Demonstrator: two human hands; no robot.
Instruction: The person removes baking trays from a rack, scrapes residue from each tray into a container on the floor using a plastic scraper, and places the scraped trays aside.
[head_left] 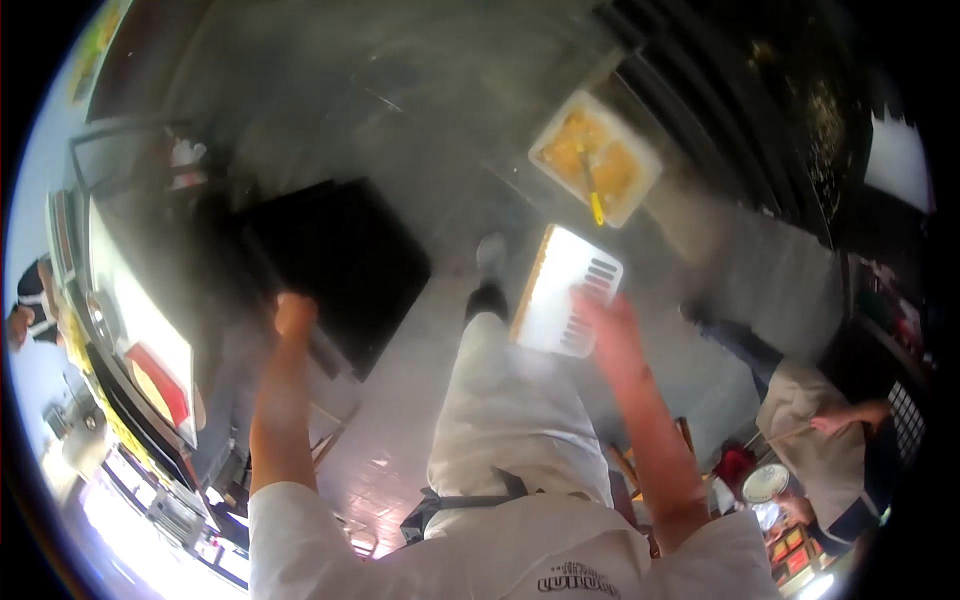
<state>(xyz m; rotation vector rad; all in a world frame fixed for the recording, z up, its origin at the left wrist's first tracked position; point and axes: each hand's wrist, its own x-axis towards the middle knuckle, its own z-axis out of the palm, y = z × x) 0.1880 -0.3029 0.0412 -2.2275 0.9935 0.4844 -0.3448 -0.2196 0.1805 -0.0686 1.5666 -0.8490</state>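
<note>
My left hand (296,314) is closed at the near edge of a large flat black tray or panel (345,265). Its fingers curl in, and the exact grip is blurred. In my right hand (607,318) is a white rectangular slotted board (560,290), held by the side where a row of dark slots runs. An orange-brown strip lines the board's far side. Beyond it sits a white tub (640,185) of orange-yellow food, with a yellow-handled utensil (592,185) lying in it.
Dark ridged racks or bars (715,130) stand at the upper right. On the right, another person in an apron (815,435) works near a round pale lid or container (766,483). A bright counter (135,310) runs along the left, with a further person (38,305) beyond it.
</note>
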